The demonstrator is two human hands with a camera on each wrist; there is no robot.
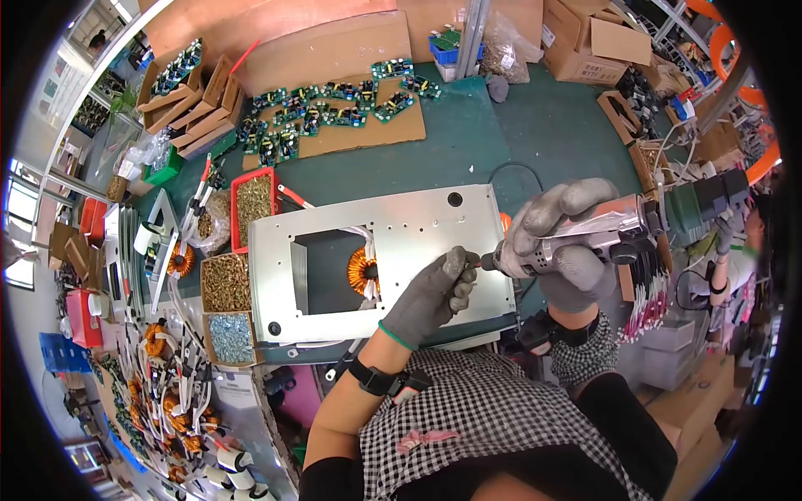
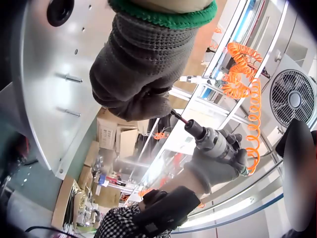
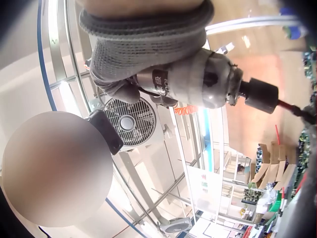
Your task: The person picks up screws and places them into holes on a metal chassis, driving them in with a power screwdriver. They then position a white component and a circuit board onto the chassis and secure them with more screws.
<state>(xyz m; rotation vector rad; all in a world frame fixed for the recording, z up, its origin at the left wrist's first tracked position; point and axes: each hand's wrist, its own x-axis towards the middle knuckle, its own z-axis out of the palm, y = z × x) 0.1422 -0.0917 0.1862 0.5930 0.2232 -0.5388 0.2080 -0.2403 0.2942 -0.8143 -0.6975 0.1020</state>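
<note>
My right gloved hand (image 1: 576, 221) grips a silver air screwdriver (image 1: 614, 219), holding it sideways with the bit toward my other hand. The left hand (image 1: 420, 302), in a grey glove with a green cuff, has its fingers curled and pinches the tip of the screwdriver bit (image 2: 179, 117). Whatever sits at the very tip is hidden by the fingers. Below both hands lies a silver metal panel (image 1: 418, 230) with a large rectangular cutout and small holes. An orange copper coil (image 1: 359, 271) shows through the cutout. Two threaded studs (image 2: 74, 78) stand up from the panel in the left wrist view.
Left of the panel are a red bin (image 1: 235, 219) of small fasteners, a box of brass-coloured parts (image 1: 225, 282) and a box of bluish hardware (image 1: 231, 338). Circuit boards (image 1: 305, 108) lie on cardboard behind. An orange coiled hose (image 2: 254, 109) hangs in the left wrist view.
</note>
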